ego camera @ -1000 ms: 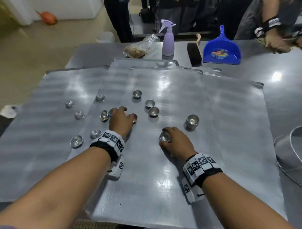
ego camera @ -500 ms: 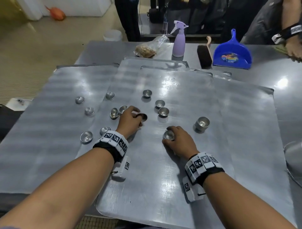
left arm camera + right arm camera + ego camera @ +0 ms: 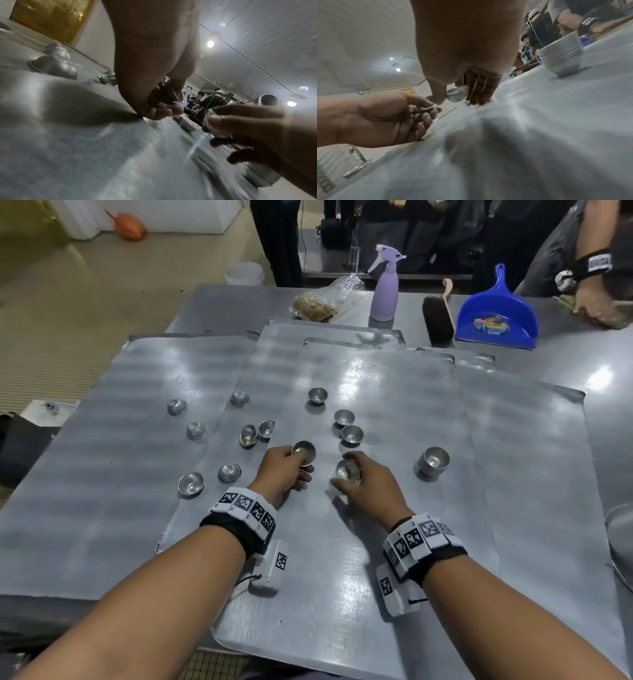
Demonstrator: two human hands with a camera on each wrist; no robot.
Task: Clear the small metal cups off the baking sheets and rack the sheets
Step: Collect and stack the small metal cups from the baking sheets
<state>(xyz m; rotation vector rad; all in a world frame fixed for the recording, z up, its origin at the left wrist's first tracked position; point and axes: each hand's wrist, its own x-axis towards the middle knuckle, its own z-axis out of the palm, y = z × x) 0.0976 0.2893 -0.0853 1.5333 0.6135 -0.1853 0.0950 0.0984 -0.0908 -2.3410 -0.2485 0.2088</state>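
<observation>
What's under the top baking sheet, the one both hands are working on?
More baking sheets stick out from under the top baking sheet to the left, right and behind, overlapping on the metal table. Anything directly beneath its middle is covered.

Light comes from ceiling lamps overhead, which throw white glare patches on the brushed metal baking sheets and faint grey banding across them in the head view. That view is bright and mostly sharp, with wide-angle bending toward the edges. Both wrist views are softer and hazier: the near sheet surface is smeared out of focus, dark shadows pool under the left hand and right hand, and the background people are blurred.
</observation>
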